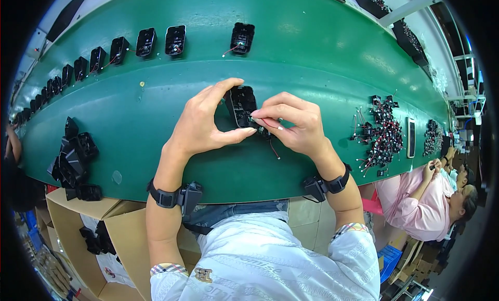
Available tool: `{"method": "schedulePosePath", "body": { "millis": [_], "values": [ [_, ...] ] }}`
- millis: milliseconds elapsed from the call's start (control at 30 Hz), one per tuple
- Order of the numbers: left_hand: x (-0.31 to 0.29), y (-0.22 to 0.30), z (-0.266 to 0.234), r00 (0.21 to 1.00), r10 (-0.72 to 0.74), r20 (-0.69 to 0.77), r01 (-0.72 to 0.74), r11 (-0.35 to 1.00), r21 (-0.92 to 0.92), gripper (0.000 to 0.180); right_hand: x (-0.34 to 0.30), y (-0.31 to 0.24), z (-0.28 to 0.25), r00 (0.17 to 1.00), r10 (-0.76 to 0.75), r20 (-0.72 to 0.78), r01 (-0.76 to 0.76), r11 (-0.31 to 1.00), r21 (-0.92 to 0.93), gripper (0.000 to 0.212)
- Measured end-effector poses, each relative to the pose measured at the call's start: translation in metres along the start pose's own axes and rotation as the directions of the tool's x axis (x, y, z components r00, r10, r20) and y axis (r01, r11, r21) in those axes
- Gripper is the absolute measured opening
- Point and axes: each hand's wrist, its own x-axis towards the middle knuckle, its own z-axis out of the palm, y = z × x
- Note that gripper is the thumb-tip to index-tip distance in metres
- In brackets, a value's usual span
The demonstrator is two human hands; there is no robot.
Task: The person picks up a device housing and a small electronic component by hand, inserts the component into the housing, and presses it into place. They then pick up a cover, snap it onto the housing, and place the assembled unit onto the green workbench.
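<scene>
A black plastic housing (241,104), hollow and roughly rectangular, stands tilted over the green table in front of me. My left hand (198,120) grips it, fingers at its top end and thumb along its lower edge. With thumb and fingertips pinched together, my right hand (297,122) holds a small wired part (272,125) against the housing's right side. Its thin red and black wires end in a small white connector. Below the fingers another small black part (267,133) trails a wire toward the table. My fingertips partly hide both parts.
Several similar housings (175,40) with wires line the table's far left side. Black housings (73,158) are heaped at left, above an open cardboard box (125,238). At right lie a pile of small wired parts (383,132) and a phone (411,137). Co-workers (416,202) sit beyond.
</scene>
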Motion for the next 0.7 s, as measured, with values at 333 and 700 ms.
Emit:
{"method": "schedulePosePath", "body": {
  "millis": [333,700],
  "values": [
    [0.001,0.003,-0.003,0.999,-0.039,0.006,0.039,0.999,-0.038,0.082,-0.001,-0.006,0.001,0.991,0.070,-0.118,-0.074,0.997,-0.031,0.016],
    [0.002,0.007,-0.001,0.997,0.066,-0.040,-0.068,0.997,-0.031,0.083,-0.003,-0.016,0.007,0.987,0.066,-0.148,-0.066,0.998,0.005,0.013]
  ]
}}
